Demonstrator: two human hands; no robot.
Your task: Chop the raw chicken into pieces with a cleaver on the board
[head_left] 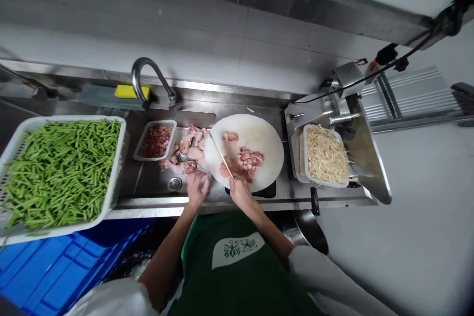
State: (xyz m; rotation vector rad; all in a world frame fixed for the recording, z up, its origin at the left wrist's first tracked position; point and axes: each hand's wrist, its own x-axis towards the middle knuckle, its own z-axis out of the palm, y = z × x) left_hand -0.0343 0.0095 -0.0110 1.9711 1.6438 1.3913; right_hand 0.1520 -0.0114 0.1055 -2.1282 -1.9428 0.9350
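My right hand is closed round the handle of a knife, its blade slanting up and left across the round white chopping board. Cut raw chicken lies in a heap on the board, right of the blade, with a few other pieces near it. Over the front of the sink, just left of the board, my left hand has its thumb and fingers apart and appears to hold nothing. Beside its fingertips are raw chicken legs, among several pieces in the sink.
A small white basket of cut meat stands in the sink, below a curved faucet. At left is a large basket of cut green vegetables. Right of the board stand a tub of bean sprouts and a metal machine.
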